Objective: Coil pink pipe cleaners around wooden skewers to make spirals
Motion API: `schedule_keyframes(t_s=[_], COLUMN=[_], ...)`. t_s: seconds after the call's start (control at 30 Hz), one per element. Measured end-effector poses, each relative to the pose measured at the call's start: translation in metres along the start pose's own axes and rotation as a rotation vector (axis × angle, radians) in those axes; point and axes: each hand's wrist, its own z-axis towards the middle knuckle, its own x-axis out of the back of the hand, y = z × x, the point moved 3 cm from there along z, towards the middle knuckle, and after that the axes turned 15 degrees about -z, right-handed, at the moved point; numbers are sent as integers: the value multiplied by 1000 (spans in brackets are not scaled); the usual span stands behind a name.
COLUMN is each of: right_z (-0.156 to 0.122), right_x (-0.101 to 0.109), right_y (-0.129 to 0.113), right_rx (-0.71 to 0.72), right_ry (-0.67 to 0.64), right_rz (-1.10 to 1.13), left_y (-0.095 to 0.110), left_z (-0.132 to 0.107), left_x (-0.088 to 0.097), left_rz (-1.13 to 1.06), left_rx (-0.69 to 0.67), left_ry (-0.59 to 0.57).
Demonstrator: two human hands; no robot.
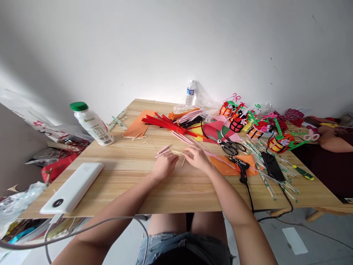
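Observation:
My left hand (164, 164) and my right hand (196, 156) meet over the middle of the wooden table (116, 173). Both are closed in a pinch around a thin wooden stick (176, 152) with a pink pipe cleaner (163, 150) coiled on its left end. A long pink pipe cleaner (190, 141) runs from my right hand toward the back. Another short stick (183, 161) lies between my hands.
A white bottle with a green cap (92, 125) stands at the left and a white power bank (72, 187) lies near the front left. Red pipe cleaners (165, 123), scissors (230, 146), a glue gun (242, 171), a phone (273, 165), small flower baskets (278, 141) and a water bottle (190, 92) crowd the right and back. Another person's arm (335, 141) rests at the far right.

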Motion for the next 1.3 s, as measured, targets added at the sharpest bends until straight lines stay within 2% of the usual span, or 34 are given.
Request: schedule_keyframes(t_s=[0.03, 0.1, 0.17, 0.3, 0.4, 0.47, 0.5, 0.63, 0.7, 0.83, 0.93, 1.0, 1.1, 1.17, 1.23, 1.3], right_z=[-1, -3, -4, -4, -9, -13, -16, -22, -24, -30, -33, -30, -22, -18, -17, -19], right_x=[-3, -11, -19, -19, -7, 2, 7, 16, 18, 17, 13, 12, 14, 15, 16, 14], right_y=[10, 29, 42, 52, 55, 54, 52, 29, 15, 6, 4, -4, -22, -34, -38, -33], right_rx=[-105, -308, -418, -486, -542, -531, -503, -388, -356, -388, -328, -259, -244, -251, -254, -273], right_ry=[-13, -120, -219, -214, -173, -151, -146, -197, -274, -409, -501, -454, -265, -227, -192, -205], right_rz=[-44, -170, -231, -211, -183, -105, -6, 753, 934, 891, 820, 870, 1117, 1218, 1175, 1086], left_y=[-1, -4, -5, -4, -2, 1, 2, 11, 14, 14, 11, 12, 19, 25, 27, 25], left_z=[0, -1, -1, -1, -1, 0, 0, 3, 4, 5, 4, 2, -3, -6, -7, -6], left_x=[0, 0, -2, -7, -9, -9, -8, -2, 1, 7, 10, 8, 0, -4, -4, -1], left_rz=[-108, -372, -632, -934, -1065, -1163, -1217, -1387, -1426, -1387, -1252, -1155, -1100, -1119, -1172, -1204], left_rx=[55, 202, 353, 521, 586, 614, 618, 559, 512, 410, 312, 260, 261, 277, 252, 208], left_ry=[41, 87, 82, 39, 36, 48, 58, 123, 148, 198, 259, 242, 80, 10, 22, 98])
